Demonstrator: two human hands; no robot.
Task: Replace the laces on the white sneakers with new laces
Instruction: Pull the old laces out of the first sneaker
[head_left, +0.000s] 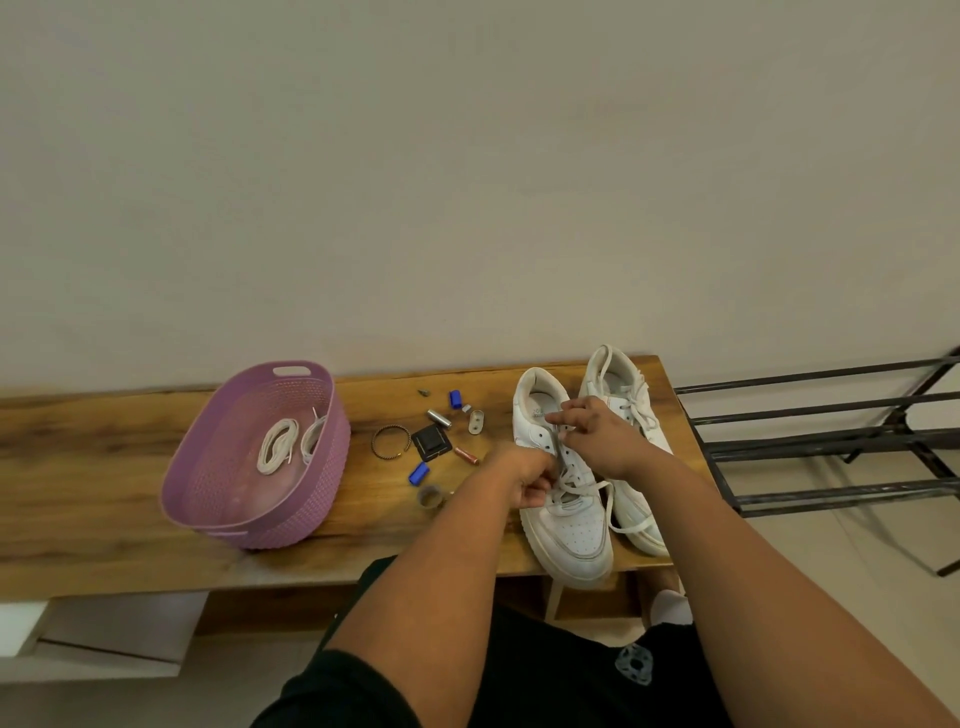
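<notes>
Hands (566, 457) at near sneaker's (563, 499) laces (569, 480)

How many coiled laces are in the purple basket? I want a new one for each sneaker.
2. One coiled lace lies near the middle of the purple basket; the other coiled lace rests against its right wall. Nothing more shows through the basket's walls, though those could hide something.

Both hands' grip — left hand (524, 480), right hand (597, 436) — pinches the lace (563, 470) over the near sneaker (569, 525), the basket (218, 467) well left.
</notes>
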